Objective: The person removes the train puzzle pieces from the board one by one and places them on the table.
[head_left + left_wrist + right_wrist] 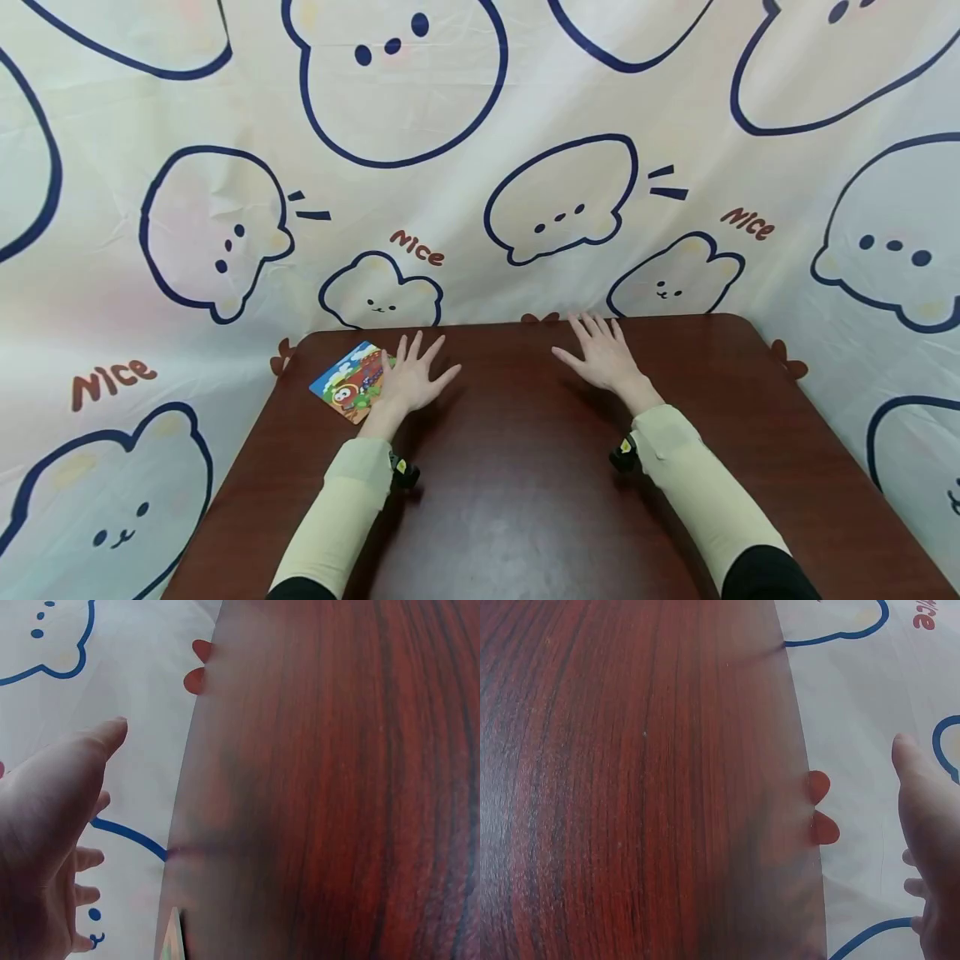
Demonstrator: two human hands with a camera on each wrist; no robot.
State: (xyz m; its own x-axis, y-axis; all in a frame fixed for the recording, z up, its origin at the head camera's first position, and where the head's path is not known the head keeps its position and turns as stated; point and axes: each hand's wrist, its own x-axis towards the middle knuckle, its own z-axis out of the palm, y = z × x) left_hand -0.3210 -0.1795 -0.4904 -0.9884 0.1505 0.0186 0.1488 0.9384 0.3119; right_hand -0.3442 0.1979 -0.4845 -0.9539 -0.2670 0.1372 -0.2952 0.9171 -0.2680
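A flat, colourful picture card or thin booklet (347, 385) with cartoon figures lies at the far left of the dark wooden table. My left hand (408, 385), fingers spread and straight, is over the table beside it and overlaps its right edge in the head view. In the left wrist view the left hand (45, 825) holds nothing, and a sliver of the card (173, 941) shows below. My right hand (602, 358) is spread near the table's back edge with nothing in it. The right wrist view shows that hand's thumb (922, 795) extended, its other fingers partly hidden.
The dark red-brown table (517, 500) reaches back to a pale cloth backdrop (465, 208) printed with blue-outlined cartoon faces. That cloth also hangs along both sides. A small black device (405, 473) sits on the left wrist, and a similar black device (624, 455) on the right.
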